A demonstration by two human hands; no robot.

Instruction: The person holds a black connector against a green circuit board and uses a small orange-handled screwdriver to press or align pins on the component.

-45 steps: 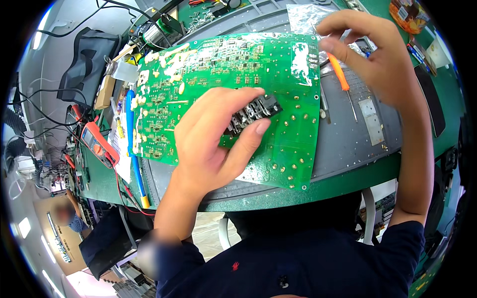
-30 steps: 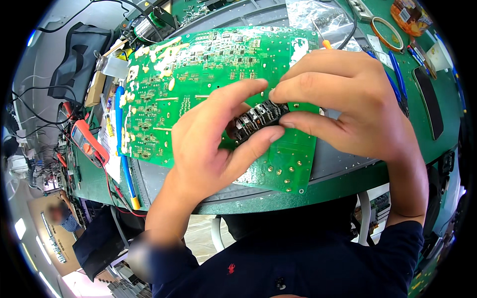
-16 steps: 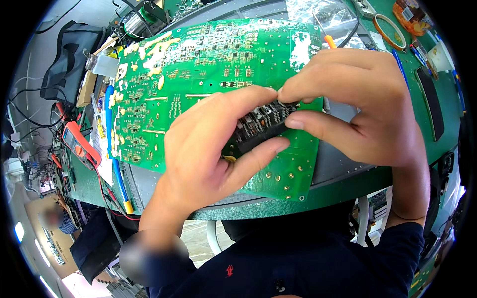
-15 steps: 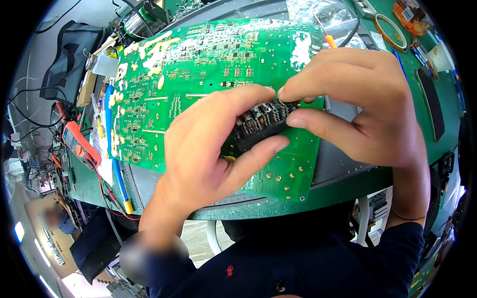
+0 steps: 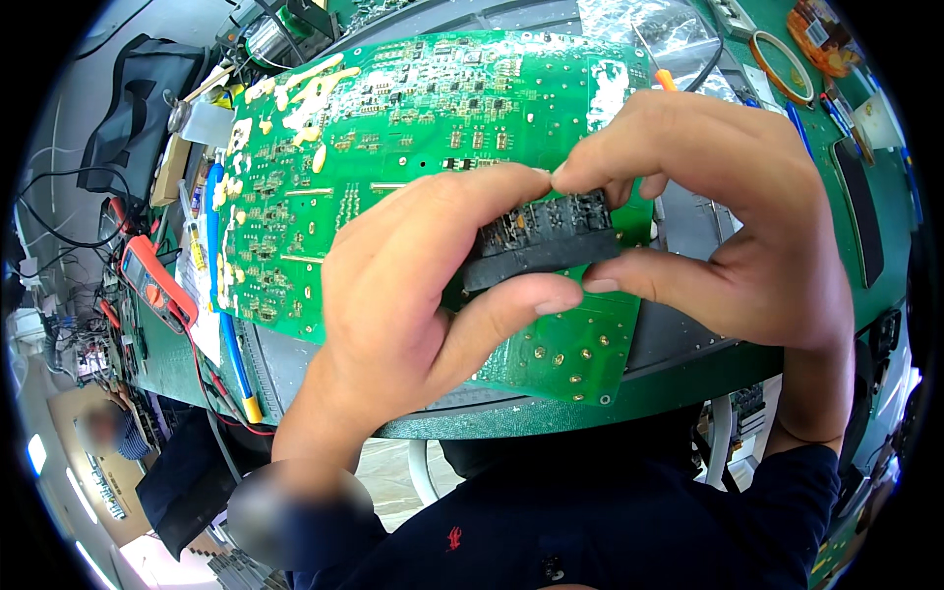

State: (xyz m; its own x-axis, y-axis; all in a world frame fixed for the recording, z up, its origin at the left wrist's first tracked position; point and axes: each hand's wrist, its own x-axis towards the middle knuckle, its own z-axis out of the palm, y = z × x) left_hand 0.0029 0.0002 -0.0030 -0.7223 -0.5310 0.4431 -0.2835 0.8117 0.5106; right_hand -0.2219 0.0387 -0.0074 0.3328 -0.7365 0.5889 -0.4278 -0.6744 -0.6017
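My left hand (image 5: 393,295) is closed around a black block-shaped component (image 5: 539,248) with metal pins or small parts along its upper face. My right hand (image 5: 728,216) curls its fingers round the right end of the same component, thumb near the lower right corner. The component is held over a large green circuit board (image 5: 374,138) with small soldered parts and cream-coloured blobs at its left side, lying on a grey mat (image 5: 265,364). The component's far left end is hidden behind my left fingers.
A red multimeter (image 5: 157,285) and blue tool (image 5: 231,359) lie left. An orange screwdriver (image 5: 665,79), tape roll (image 5: 782,67), white cup (image 5: 875,118) and black pad (image 5: 855,211) sit right. A solder spool (image 5: 267,44) is behind. A co-worker (image 5: 128,438) appears at lower left.
My right hand has come down from the upper right onto the component. The component has shifted slightly right and turned, so its dark smooth side now shows more toward me.
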